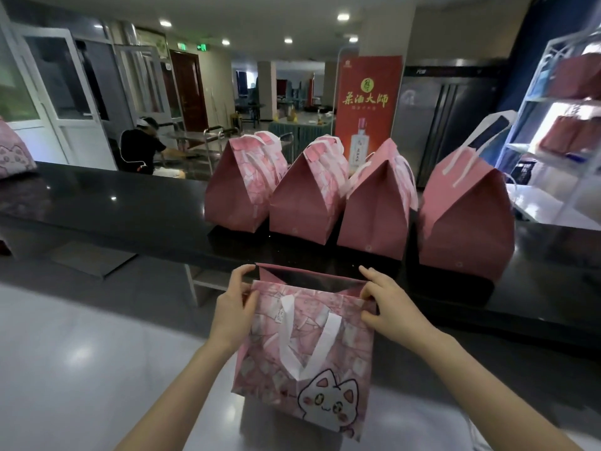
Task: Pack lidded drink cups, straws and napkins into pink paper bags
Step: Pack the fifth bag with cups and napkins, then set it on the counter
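I am pinching the mouth of a pink paper bag point(305, 362) at both top corners, my left hand point(232, 307) gripping the left corner and my right hand point(387, 301) the right. The bag is standing, as far as I can tell, on the pale desk point(81, 353) close in front of me. A cartoon cat point(328, 402) is grinning from its front under a white handle point(309, 340); I am finding no writing on it. Its inside is showing only dark, so I cannot tell what is packed. Beyond, four folded-shut pink bags point(309, 193) are lining the black counter point(113, 203) toward its right end, so most of the packing looks finished. No loose cups, straws or napkins are showing. Farther back, a red banner point(367, 102) is displaying yellow Chinese characters, seemingly "茶酒大师", above a pictured bottle.
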Available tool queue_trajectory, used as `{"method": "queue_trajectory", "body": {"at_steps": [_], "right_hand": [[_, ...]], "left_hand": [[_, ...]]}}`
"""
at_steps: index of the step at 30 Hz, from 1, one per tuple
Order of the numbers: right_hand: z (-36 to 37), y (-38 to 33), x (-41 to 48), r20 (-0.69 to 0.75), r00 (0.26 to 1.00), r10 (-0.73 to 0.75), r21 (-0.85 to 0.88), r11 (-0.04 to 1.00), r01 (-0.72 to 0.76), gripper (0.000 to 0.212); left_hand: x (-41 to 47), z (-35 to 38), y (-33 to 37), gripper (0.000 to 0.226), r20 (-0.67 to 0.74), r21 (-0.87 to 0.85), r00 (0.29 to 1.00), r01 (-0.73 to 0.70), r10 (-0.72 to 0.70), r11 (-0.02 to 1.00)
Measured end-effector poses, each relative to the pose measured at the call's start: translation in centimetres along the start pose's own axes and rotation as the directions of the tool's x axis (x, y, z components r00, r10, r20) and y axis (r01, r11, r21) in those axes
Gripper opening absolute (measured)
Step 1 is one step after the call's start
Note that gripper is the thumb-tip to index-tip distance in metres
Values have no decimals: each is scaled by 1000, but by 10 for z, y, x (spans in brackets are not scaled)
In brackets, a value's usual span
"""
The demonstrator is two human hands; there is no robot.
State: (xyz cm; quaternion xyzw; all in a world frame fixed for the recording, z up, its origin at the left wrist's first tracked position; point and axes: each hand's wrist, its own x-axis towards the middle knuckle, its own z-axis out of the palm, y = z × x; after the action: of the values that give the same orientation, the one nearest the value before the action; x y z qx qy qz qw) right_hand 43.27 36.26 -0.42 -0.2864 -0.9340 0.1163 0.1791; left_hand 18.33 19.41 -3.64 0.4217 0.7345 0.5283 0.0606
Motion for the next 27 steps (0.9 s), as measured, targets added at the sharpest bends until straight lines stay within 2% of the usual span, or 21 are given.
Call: {"method": "queue_trajectory", "body": {"at_steps": [5, 9, 12, 19, 23, 27], "right_hand": [[12, -11, 10, -54, 995, 89, 14, 996, -88, 17], [18, -16, 9, -138, 979, 150, 65, 988, -142, 24], [23, -20, 10, -216, 961, 175, 69, 984, -164, 22], [26, -21, 18, -296, 937, 185, 30, 982, -185, 21], [28, -22, 18, -317, 933, 170, 8, 984, -176, 21], [30, -24, 13, -352, 926, 137, 6, 990, -144, 20]], "left_hand": [[26, -6, -16, 61, 79, -29, 997, -11, 14, 1000], [45, -8, -25, 58, 119, 0, 991, -66, 66, 998], [56, -5, -32, 55, 154, 5, 981, -116, 114, 993], [66, 4, -44, 55, 127, -68, 988, -82, 90, 994], [68, 8, -47, 52, 98, 27, 981, -173, 170, 984], [74, 8, -51, 33, 160, 209, 938, -338, 308, 918]]}}
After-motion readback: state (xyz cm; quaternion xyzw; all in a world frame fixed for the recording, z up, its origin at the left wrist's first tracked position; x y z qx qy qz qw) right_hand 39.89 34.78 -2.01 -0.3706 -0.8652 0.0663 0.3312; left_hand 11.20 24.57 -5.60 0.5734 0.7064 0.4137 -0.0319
